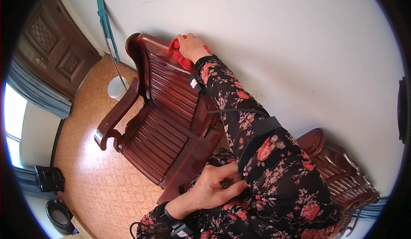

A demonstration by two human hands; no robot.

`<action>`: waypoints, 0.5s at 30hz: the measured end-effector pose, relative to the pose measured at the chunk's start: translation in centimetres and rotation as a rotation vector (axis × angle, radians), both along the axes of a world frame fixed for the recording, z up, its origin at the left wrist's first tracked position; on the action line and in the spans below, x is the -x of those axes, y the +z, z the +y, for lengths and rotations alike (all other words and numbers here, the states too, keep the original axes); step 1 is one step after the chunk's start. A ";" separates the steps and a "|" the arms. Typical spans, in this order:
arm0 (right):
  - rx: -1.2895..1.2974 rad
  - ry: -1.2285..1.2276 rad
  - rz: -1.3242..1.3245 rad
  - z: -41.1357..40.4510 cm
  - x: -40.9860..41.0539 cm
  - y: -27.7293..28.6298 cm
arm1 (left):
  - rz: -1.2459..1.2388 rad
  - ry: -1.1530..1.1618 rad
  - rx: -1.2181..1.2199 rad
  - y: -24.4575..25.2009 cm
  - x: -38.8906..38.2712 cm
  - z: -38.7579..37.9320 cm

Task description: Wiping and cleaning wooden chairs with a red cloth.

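My right hand [192,48] grips a bunched red cloth [180,57] on the top rail of a dark red slatted wooden chair [167,142], beside the white wall. The cloth spreads out under my fingers and hangs a little over the backrest [170,84]. Lower down, my left hand [215,186] is bent in front of my body, close to the flowered black right sleeve [266,155]. Its fingertips are hidden at the sleeve, so whether they hold fabric is unclear. Black straps with small devices circle both wrists.
Beyond the chair's armrest [120,110], a white bucket [117,88] stands on the patterned floor. A teal-headed mop [107,30] leans on the wall [289,46]. Another carved wooden seat [340,168] is at right. A wooden door [54,43] and black objects [49,178] lie left.
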State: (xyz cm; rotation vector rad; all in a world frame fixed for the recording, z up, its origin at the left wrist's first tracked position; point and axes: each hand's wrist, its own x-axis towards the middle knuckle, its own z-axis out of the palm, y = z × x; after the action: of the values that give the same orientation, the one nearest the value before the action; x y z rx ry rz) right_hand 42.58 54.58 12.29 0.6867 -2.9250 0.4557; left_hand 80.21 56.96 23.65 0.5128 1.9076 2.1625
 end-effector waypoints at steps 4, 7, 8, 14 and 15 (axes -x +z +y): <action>-0.174 -0.083 0.144 -2.4 -2.3 0.5 | -0.179 0.040 -0.177 1.4 -0.1 -1.9; -0.231 -0.092 0.178 -2.4 -2.8 0.5 | -0.431 0.114 -0.383 3.5 0.6 -1.7; -0.252 -0.089 0.197 -2.4 -3.0 0.6 | -0.430 0.115 -0.382 4.1 1.2 -1.7; -0.425 -0.009 0.243 -2.7 -4.3 0.9 | -0.308 0.126 0.041 7.1 4.0 -1.1; -0.424 -0.010 0.246 -2.7 -4.3 1.0 | -0.305 0.126 0.042 7.5 4.3 -1.0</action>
State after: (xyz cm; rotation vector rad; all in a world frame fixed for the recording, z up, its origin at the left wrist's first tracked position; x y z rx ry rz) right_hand 46.84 51.86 13.29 0.7101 -2.8014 -0.2460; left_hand 75.94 55.95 31.11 0.0500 1.8528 2.1243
